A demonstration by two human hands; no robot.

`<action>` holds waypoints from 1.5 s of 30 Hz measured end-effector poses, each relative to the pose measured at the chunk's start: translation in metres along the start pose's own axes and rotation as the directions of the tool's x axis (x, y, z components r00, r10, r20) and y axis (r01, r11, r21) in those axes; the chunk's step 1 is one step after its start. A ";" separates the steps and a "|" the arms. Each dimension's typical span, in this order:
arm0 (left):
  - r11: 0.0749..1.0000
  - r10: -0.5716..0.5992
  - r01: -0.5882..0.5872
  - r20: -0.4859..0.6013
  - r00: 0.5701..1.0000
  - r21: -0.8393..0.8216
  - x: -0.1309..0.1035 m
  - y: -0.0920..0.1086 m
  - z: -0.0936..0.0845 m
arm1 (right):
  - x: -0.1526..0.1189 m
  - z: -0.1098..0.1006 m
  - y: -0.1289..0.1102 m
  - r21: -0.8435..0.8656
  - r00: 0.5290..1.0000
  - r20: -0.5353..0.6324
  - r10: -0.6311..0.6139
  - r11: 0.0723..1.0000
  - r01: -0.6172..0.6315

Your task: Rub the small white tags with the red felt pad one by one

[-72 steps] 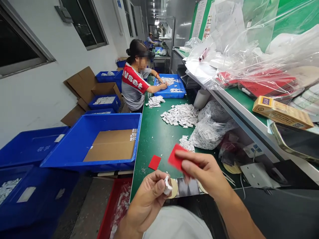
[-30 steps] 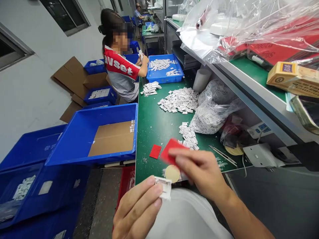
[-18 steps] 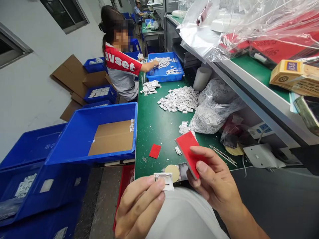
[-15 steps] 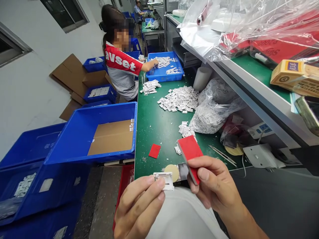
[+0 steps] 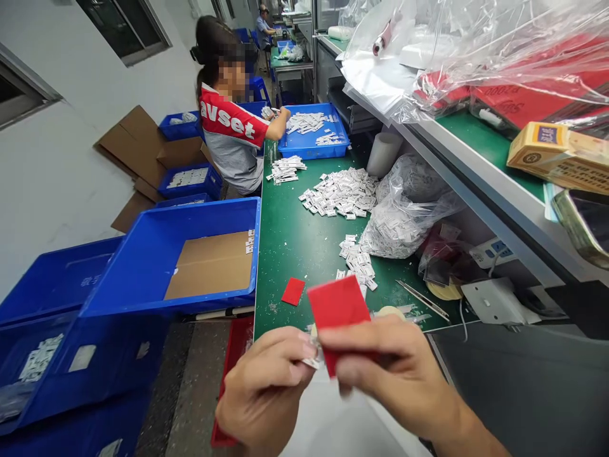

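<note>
Centrally, at the near side: one red pad, flat-faced, pinched between thumb and fingers of the right hand; one white part, mostly covered, pinched by the left hand just left of the pad, contact between the two unclear. Green table, beyond the hands: one red square, left; one small heap of white parts; one larger heap, farther; one clear bag, filled, right. Left of table: one blue bin, cardboard inside. Far: one co-worker, beside a blue tray.
</note>
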State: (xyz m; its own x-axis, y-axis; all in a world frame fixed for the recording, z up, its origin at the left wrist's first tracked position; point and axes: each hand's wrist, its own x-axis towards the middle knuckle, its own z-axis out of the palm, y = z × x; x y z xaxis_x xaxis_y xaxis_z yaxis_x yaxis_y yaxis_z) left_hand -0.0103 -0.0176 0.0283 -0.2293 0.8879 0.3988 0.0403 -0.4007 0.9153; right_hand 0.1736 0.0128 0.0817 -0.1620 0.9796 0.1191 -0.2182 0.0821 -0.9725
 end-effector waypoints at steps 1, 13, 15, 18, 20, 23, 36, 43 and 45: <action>0.993 -0.055 0.053 -0.011 0.998 -0.101 0.004 0.003 0.007 | 0.002 -0.001 -0.001 -0.055 0.998 -0.058 -0.004 0.999 0.001; 0.068 -0.765 0.798 0.482 0.427 -0.599 0.018 0.015 0.020 | -0.008 -0.006 0.008 0.259 0.990 0.126 0.061 0.962 -0.092; 0.037 -0.760 0.813 0.512 0.401 -0.581 0.016 0.012 0.022 | -0.003 -0.010 0.009 0.202 0.960 0.276 0.045 0.974 -0.103; 0.066 -0.722 0.831 0.548 0.422 -0.552 0.010 0.005 0.026 | 0.000 -0.021 0.014 0.058 0.991 0.086 0.107 0.992 -0.112; 0.126 -0.716 0.844 0.541 0.441 -0.521 0.008 -0.004 0.030 | -0.003 -0.032 0.022 0.034 0.992 0.020 0.127 0.991 -0.127; 0.443 -0.649 0.828 0.515 0.560 -0.343 0.019 -0.023 0.047 | -0.017 -0.050 0.040 -0.103 0.966 -0.085 0.246 0.962 -0.254; 0.876 -0.417 0.261 0.362 0.834 0.406 0.193 -0.100 0.187 | -0.084 -0.119 0.089 -0.039 0.744 -0.571 0.348 0.893 -0.448; 0.717 -0.565 0.140 0.451 0.690 0.683 0.149 -0.182 0.188 | -0.084 -0.120 0.122 0.070 0.692 -0.640 0.333 0.923 -0.379; 0.719 -0.591 0.197 0.437 0.678 0.666 0.150 -0.190 0.199 | -0.081 -0.115 0.120 0.076 0.694 -0.633 0.344 0.919 -0.387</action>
State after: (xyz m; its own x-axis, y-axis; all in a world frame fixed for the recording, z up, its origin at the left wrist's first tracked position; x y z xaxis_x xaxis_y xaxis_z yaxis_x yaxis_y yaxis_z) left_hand 0.1413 0.2372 -0.0748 0.2460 0.9376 -0.2458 0.6316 0.0373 0.7744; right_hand 0.2707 -0.0354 -0.0680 0.4215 0.8237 -0.3792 -0.2115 -0.3174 -0.9244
